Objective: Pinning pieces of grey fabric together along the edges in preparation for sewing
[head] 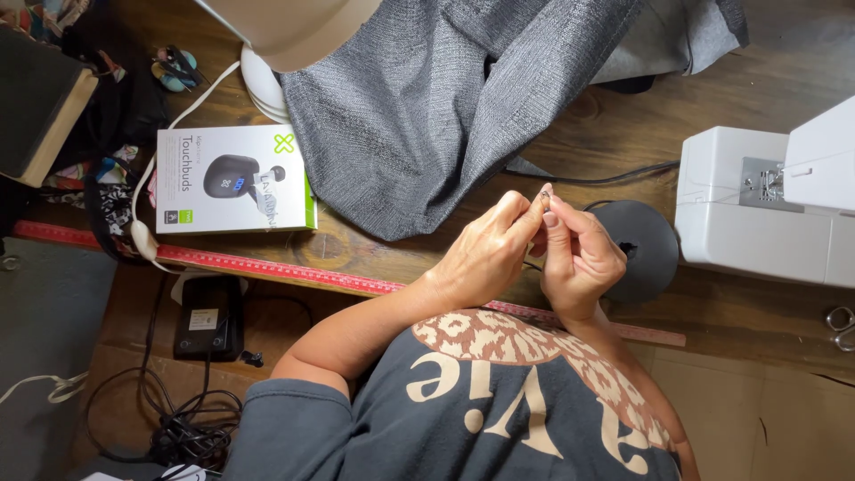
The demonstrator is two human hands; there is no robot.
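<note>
Between both hands [534,245], small metal piece [545,192]

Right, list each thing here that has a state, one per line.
left hand: fingers pinched on a small object, too small to identify
right hand: fingertips meeting the left's
grey fabric: crumpled, draped on the table
white box: closed, lying flat
sewing machine: idle, untouched
black spool: standing behind the hands

Warm indoor light from above, soft shadows, sharp focus, dim left edge, no glare
</note>
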